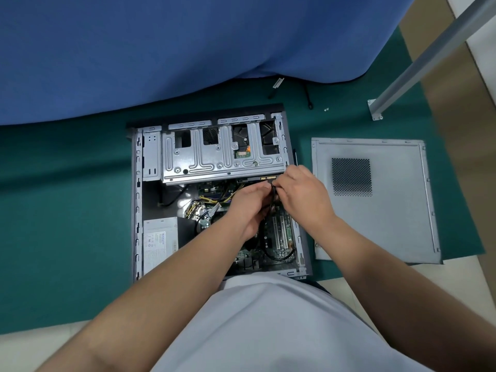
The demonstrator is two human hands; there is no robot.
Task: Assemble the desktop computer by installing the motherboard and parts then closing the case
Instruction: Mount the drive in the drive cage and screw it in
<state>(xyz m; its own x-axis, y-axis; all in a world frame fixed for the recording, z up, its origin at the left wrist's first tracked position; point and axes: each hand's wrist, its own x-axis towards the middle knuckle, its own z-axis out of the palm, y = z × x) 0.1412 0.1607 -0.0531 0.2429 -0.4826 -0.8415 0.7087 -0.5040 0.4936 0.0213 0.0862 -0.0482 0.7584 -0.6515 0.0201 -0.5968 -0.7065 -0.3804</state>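
Note:
The open computer case [137,200] lies flat on a green mat. Its silver drive cage [209,162] fills the far half, and the motherboard [279,237] with white slots shows at the near right. The power supply [160,238] sits at the near left. Both hands meet just below the drive cage's right end. My left hand [248,208] and my right hand [300,194] both pinch a black cable [273,189] between them. The cable runs down over the motherboard in a loop. The connector end is hidden by my fingers.
The grey side panel [375,200] with a mesh vent lies flat on the mat right of the case. A blue cloth [161,55] hangs behind. A metal leg [418,65] stands at the far right, with small screws [326,109] and black cables [308,98] nearby.

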